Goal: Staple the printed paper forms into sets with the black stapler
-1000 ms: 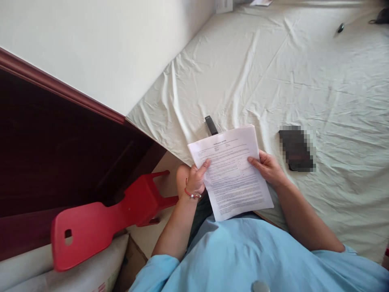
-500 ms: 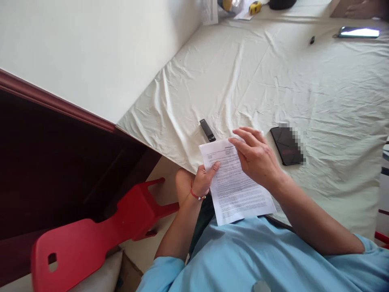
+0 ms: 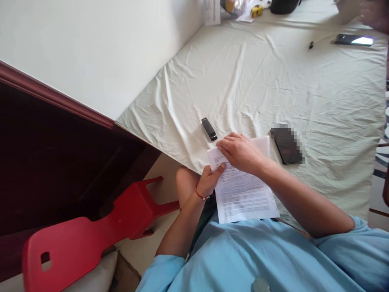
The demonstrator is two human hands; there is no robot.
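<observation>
A printed paper sheet [image 3: 246, 198] slants over the table's front edge, its lower end against my light-blue shirt. At its left side, my left hand [image 3: 211, 178] grips it with the thumb on top; a red bracelet is on that wrist. My right hand [image 3: 240, 152] lies across the upper part, its fingers together and closed at the top left corner. The fingertips are partly hidden. Just beyond the paper lies a slim black stapler-like object [image 3: 209, 129]. A dark phone [image 3: 287, 145], partly pixelated, rests to the right of my right hand.
A pale, wrinkled cloth [image 3: 194, 93] covers the table. At the far side are a yellow tape measure [image 3: 257, 11], a black container [image 3: 284, 5], a lit phone [image 3: 354, 39] and another person's blurred hand [image 3: 375, 14]. A red plastic chair [image 3: 69, 247] stands at lower left.
My right hand has moved left and down from above the sheet to its top left corner, its fingers closing there. The sheet and my left hand have shifted slightly right.
</observation>
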